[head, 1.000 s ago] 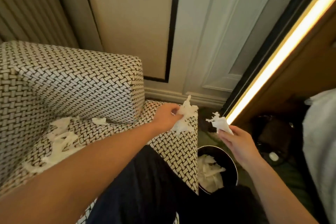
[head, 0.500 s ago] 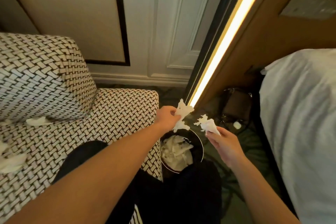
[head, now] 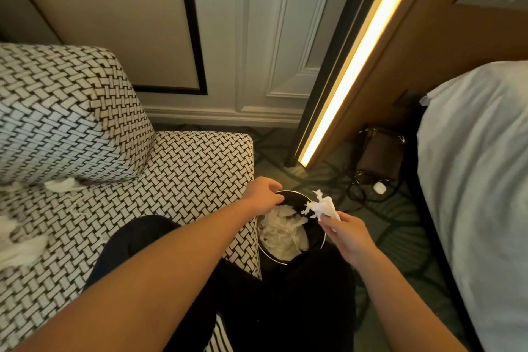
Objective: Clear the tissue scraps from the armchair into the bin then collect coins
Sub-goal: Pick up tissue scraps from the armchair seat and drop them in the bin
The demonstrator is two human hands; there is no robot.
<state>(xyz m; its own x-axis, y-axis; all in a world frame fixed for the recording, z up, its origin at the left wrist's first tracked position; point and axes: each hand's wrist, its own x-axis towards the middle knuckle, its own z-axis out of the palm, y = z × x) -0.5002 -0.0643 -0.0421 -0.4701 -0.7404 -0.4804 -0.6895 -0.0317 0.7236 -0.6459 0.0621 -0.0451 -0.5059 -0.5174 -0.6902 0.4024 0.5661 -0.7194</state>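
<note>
The black-and-white woven armchair [head: 185, 168] fills the left side. White tissue scraps lie on its seat, one [head: 61, 183] below the cushion and more [head: 17, 248] at the left edge. A round black bin [head: 297, 194] stands on the floor by the chair's right corner, with crumpled tissue [head: 283, 231] inside. My left hand [head: 264, 194] hangs over the bin's near-left rim, its fingers loosely curled downward with nothing in them. My right hand [head: 345, 234] pinches a torn tissue scrap [head: 323, 206] above the bin's right rim. No coins are visible.
A bed with white linen [head: 471, 180] runs along the right. On the floor beyond the bin lie a brown bag [head: 380, 151], dark cables and a small white plug [head: 379, 187]. A lit strip [head: 351, 66] edges the wooden panel. My dark-trousered legs are below.
My left hand carried its scrap from the chair's arm to over the bin, and the scrap is gone from its fingers. My right hand moved its scrap to above the bin rim.
</note>
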